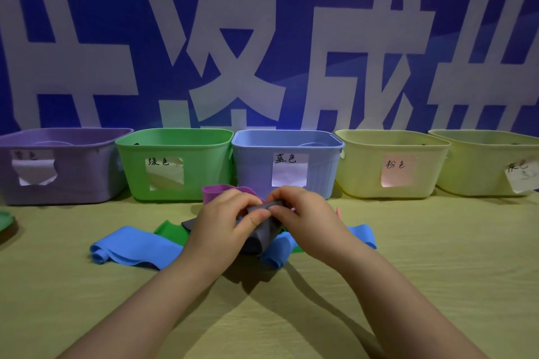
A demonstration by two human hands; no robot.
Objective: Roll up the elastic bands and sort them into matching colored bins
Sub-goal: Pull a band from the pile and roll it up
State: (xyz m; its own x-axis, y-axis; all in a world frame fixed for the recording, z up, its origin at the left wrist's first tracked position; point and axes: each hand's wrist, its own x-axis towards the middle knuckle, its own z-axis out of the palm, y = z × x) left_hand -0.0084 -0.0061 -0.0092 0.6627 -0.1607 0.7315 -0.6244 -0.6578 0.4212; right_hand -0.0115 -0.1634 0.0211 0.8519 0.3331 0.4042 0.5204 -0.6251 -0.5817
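Both hands meet over the middle of the table and work on the dark grey flat elastic band (261, 234). The left hand (221, 221) and the right hand (306, 217) each pinch its upper end between the thumb and curled fingers. The rest of the band hangs down onto the pile below.

To roll it well, I think the first turn should be tight and the two edges level, so that the roll does not become a cone. Both thumbs should also turn together.

The pale yellow plastic bin (478, 175) whose paper label seems to read grey stands at 2 o'clock from the hands, last in the row. Under the hands lie a light blue flat band (137, 245) at 9 o'clock, a green band (170, 230) beside it and a purple band (214, 191) at 12 o'clock.

The surface is a yellow-green cloth (423, 256), a little wrinkled. Behind the bins hangs a blue banner (291, 38) with big white characters.
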